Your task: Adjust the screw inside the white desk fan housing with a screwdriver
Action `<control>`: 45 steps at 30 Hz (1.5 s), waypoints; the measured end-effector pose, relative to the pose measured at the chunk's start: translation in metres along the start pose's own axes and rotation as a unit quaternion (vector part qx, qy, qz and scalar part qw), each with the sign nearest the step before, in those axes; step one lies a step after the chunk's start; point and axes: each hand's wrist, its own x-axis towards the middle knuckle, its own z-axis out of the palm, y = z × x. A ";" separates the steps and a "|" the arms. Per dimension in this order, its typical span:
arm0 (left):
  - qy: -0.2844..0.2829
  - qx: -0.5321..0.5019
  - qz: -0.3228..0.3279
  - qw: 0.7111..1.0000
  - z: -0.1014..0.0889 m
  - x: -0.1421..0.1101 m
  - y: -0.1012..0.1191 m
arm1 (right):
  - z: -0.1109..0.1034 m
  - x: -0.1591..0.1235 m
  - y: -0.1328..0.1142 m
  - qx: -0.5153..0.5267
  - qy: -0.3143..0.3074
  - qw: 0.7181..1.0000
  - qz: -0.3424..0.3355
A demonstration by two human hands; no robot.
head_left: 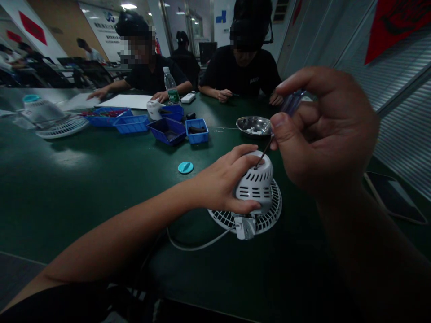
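We have the white fan (255, 194) lying grille-down on the green table (101, 188), its housing (261, 179) pointing upward and its axis close to upright. Our left hand (227, 179) clasps the fan's left side, fingers spread over the top. Our right hand (326, 130) grips a screwdriver (292, 104) that slants down and leftward, tip at the fan's top. Left of the fan lies a turquoise knob (186, 168).

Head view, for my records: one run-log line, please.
left hand: holding fan housing | right hand: screwdriver, tip at housing top | nearby: turquoise knob
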 end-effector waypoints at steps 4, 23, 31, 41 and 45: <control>-0.010 -0.002 -0.008 1.000 -0.001 -0.001 0.001 | -0.002 0.001 0.001 -0.012 0.021 1.000 -0.018; 0.001 0.004 0.004 1.000 0.000 -0.001 0.000 | -0.008 0.002 0.006 0.018 -0.041 0.999 0.007; -0.011 0.003 -0.009 1.000 -0.001 -0.002 0.001 | -0.010 0.004 0.005 -0.062 -0.013 0.998 -0.021; -0.016 -0.007 -0.016 1.000 -0.003 -0.001 0.002 | -0.003 0.004 0.003 0.120 -0.054 0.991 -0.002; -0.018 -0.005 -0.023 1.000 -0.003 -0.001 0.003 | -0.006 0.003 0.002 0.108 -0.082 0.991 0.000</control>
